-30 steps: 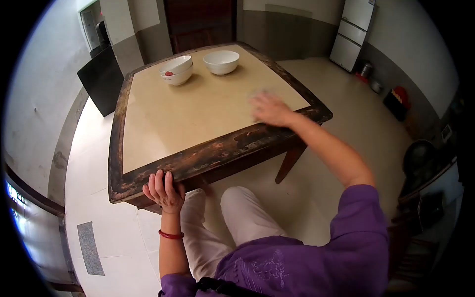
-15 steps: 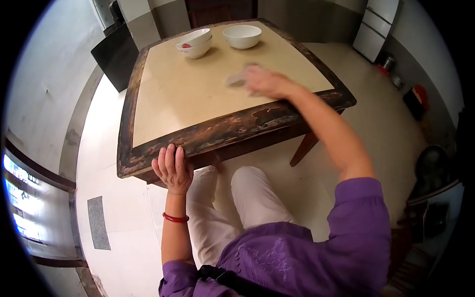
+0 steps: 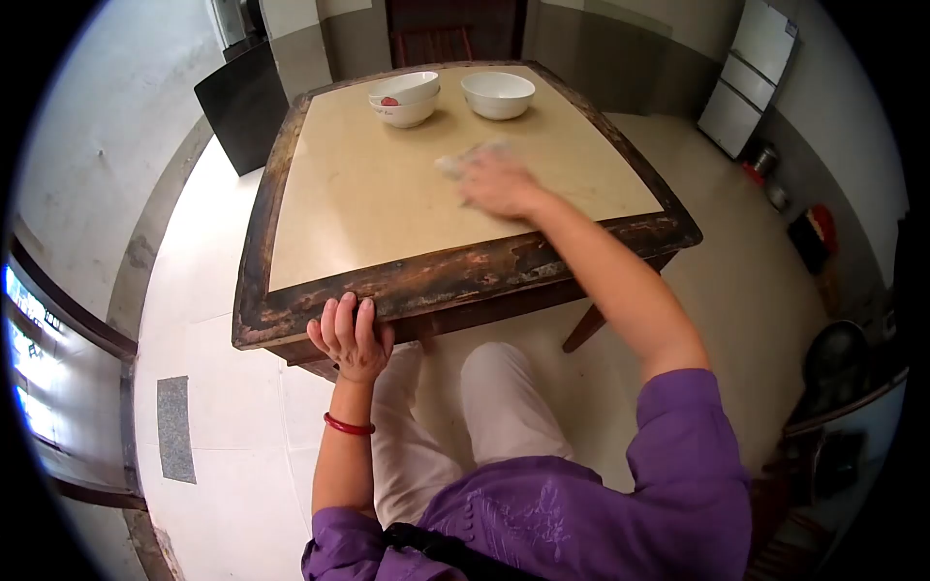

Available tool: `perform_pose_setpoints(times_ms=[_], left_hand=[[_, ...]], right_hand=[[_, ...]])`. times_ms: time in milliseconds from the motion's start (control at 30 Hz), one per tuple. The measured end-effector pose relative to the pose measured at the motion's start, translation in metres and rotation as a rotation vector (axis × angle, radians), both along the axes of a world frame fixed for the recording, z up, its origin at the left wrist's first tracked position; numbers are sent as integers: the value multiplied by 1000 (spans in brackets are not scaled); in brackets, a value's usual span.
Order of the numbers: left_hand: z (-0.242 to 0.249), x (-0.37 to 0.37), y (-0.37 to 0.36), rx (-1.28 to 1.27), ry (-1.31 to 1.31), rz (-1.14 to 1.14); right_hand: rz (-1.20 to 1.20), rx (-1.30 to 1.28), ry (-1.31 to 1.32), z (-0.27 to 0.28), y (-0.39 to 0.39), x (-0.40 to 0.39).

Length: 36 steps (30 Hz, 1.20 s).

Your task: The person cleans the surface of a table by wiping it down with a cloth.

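Observation:
My right hand presses a pale cloth onto the light tabletop of a wooden table. Motion blurs the cloth, and the hand covers part of it. At the near left, my left hand grips the table's dark, worn wooden edge, fingers on top and the thumb mostly hidden. Beyond the cloth stand two stacked white bowls; the lower bowl carries the upper bowl, which sits tilted. A single white bowl is to their right.
A dark panel leans left of the table. A chair back shows behind it. At the back right stands a fridge, with metal pots on the floor nearby. My legs are close to the table's near side.
My right hand has moved left across the tabletop with the cloth. My left hand keeps its hold on the edge. The view has tilted up slightly, so table and bowls appear lower.

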<state>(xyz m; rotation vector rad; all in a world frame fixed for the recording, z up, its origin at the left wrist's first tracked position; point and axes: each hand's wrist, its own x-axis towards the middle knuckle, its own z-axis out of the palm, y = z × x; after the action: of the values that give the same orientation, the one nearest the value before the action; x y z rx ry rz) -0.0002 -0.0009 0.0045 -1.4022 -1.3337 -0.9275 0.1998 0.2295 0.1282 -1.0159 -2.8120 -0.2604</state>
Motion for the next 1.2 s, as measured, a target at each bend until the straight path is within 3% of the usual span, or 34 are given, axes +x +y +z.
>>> perform_pose_setpoints(times_ms=[133, 233, 300, 367, 400, 500, 633, 700, 767, 900, 967, 1033, 1100, 1200], left_hand=[[0, -3, -6, -49, 29, 7], [1, -6, -10, -86, 38, 3], [1, -7, -12, -113, 36, 4], [2, -7, -13, -130, 33, -2], [2, -7, -13, -121, 35, -4], [1, -6, -9, -87, 15, -23], [-2, -3, -2, -2, 1, -34], [-5, -4, 3, 30, 3, -34], [-5, -3, 5, 54, 5, -33], [-4, -4, 4, 52, 7, -38], [-4, -4, 2, 39, 12, -33], [-5, -4, 3, 29, 23, -20], [-6, -7, 1, 17, 43, -9], [-6, -9, 2, 4, 67, -7]], right_hand=[[145, -48, 134, -13, -39, -60], [266, -129, 181, -3, -32, -53], [337, 29, -108, 14, -19, -43], [171, -151, 32, 23, 1, -13], [116, -105, -23, 13, 30, 7], [-393, -159, 23, 4, 75, 69], [-516, -29, 51, -55, 169, 113], [-509, -52, -22, -43, 163, 101], [-459, -135, -141, -3, 107, 48], [-117, 6, 19, -9, 68, -57], [10, -141, -86, -8, 54, -114], [-47, -228, -26, 13, 13, -156], [209, -93, -45, -11, 3, -198], [253, -186, 98, 1, -51, -210]])
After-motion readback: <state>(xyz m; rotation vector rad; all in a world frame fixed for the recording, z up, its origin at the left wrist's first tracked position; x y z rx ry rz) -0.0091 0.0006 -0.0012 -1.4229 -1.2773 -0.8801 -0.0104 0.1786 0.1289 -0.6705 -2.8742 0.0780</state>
